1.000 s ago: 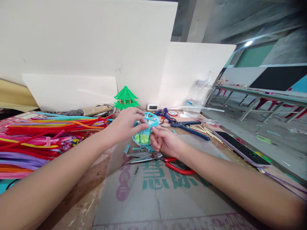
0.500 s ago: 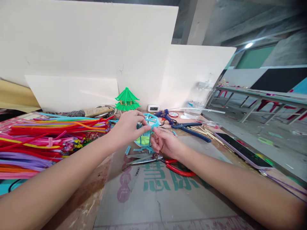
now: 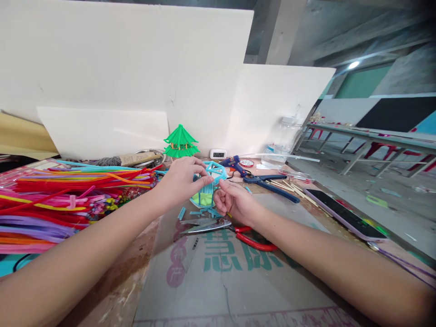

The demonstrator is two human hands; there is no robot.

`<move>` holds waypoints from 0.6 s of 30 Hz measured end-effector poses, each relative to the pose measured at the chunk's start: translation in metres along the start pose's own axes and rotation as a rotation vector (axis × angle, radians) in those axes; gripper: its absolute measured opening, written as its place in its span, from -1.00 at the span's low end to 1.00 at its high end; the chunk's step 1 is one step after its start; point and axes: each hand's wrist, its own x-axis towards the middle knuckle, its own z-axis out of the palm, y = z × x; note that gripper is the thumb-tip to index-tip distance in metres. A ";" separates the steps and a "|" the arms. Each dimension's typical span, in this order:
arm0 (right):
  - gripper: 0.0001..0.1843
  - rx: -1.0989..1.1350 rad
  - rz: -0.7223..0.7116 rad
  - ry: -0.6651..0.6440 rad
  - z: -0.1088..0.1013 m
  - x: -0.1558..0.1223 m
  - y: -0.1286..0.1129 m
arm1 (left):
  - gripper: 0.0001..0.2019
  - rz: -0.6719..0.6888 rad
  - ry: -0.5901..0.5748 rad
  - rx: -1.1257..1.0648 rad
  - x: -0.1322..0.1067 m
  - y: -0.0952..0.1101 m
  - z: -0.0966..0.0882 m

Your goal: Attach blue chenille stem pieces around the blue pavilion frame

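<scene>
A small light-blue pipe-cleaner model (image 3: 211,181) with a hexagonal frame on top and a green patch low down sits between both hands above the table. My left hand (image 3: 182,181) has its fingers closed on the model's left side, thumb and forefinger pinching a blue strand. My right hand (image 3: 235,200) is curled, pinching the model's right lower edge with thumb and forefinger. Short blue offcuts (image 3: 194,212) lie under the model.
Red-handled scissors (image 3: 225,227) lie just below the hands on a printed cardboard sheet (image 3: 221,281). A heap of coloured pipe cleaners (image 3: 68,195) fills the left. A green model pagoda (image 3: 180,141), blue glue gun (image 3: 235,164), blue pliers (image 3: 269,184) and phone (image 3: 344,212) stand beyond.
My left fingers have slid slightly down and closed tighter on the blue model. My right hand stays pinched at its edge. The view has shifted a little.
</scene>
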 end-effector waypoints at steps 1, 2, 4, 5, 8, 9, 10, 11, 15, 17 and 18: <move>-0.61 -0.002 0.001 0.002 0.000 0.000 0.000 | -0.73 -0.003 -0.001 0.001 0.000 0.001 0.000; -0.61 -0.005 0.004 0.003 0.000 0.000 0.000 | -0.72 -0.005 -0.002 0.000 0.000 0.001 0.000; -0.62 -0.010 0.008 0.008 0.001 0.000 0.000 | -0.72 -0.004 0.000 -0.005 0.000 0.002 0.000; -0.62 -0.011 0.009 0.010 0.001 -0.001 0.000 | -0.72 -0.002 0.002 -0.011 0.000 0.002 0.000; -0.63 -0.016 0.001 0.006 0.001 -0.001 0.000 | -0.71 0.004 0.017 -0.025 -0.001 0.000 0.003; -0.64 -0.020 -0.004 0.004 0.001 -0.001 0.001 | -0.71 0.006 0.021 -0.027 -0.001 -0.001 0.004; -0.64 -0.025 -0.011 0.003 0.000 0.000 0.001 | -0.71 0.007 0.028 -0.030 -0.001 -0.001 0.004; -0.64 -0.032 -0.021 0.005 0.000 0.000 0.001 | -0.70 0.005 0.040 -0.035 -0.001 -0.001 0.004; -0.65 -0.067 -0.070 0.073 -0.005 0.003 0.001 | -0.67 -0.040 0.128 -0.075 0.001 0.001 -0.008; -0.66 -0.083 -0.076 0.141 -0.008 0.005 0.000 | -0.67 -0.070 0.144 -0.062 0.003 0.001 -0.018; -0.66 -0.091 -0.071 0.172 -0.009 0.006 -0.001 | -0.68 -0.089 0.139 -0.042 0.004 -0.001 -0.022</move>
